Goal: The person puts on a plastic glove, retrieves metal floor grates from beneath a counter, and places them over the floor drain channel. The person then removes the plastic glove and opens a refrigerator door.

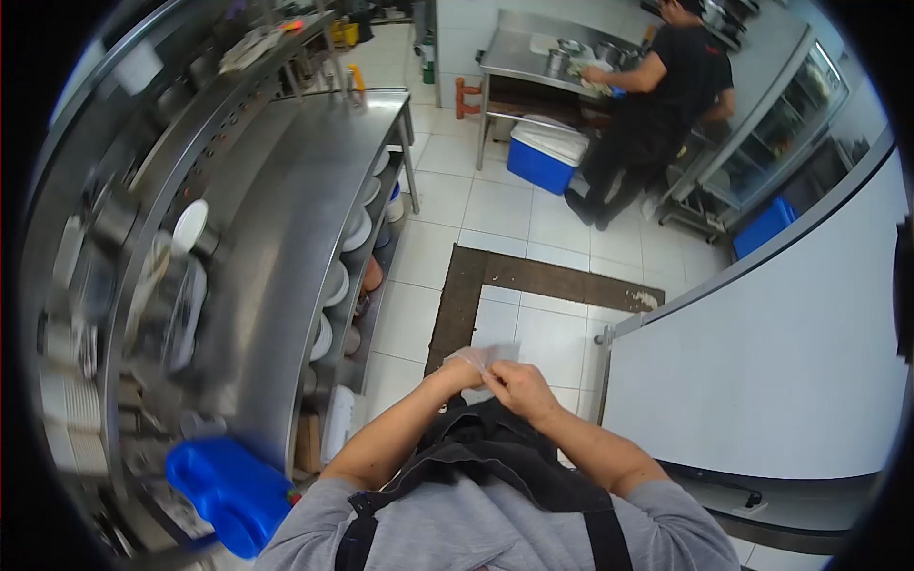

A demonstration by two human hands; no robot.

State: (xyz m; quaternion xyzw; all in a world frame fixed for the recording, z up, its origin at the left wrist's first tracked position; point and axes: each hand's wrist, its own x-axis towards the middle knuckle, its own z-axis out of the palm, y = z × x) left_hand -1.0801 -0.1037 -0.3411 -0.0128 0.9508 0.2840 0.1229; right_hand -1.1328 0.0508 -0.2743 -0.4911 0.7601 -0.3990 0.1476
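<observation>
In front of my black apron [490,438], both my hands are close together at waist height. A thin translucent plastic glove [486,355] covers part of my left hand [464,365], and the fingers there are blurred and partly hidden. My right hand [520,387] is closed, its fingers pinching the glove's plastic near my left hand. A loose part of the plastic sticks out above my right knuckles.
A long steel counter [276,228] runs along the left, plates [357,231] on its lower shelf. A blue jug [228,490] is at its near end. A large white panel [762,333] stands right. A co-worker [666,90] works at a steel table [514,52], by a blue cooler [541,162].
</observation>
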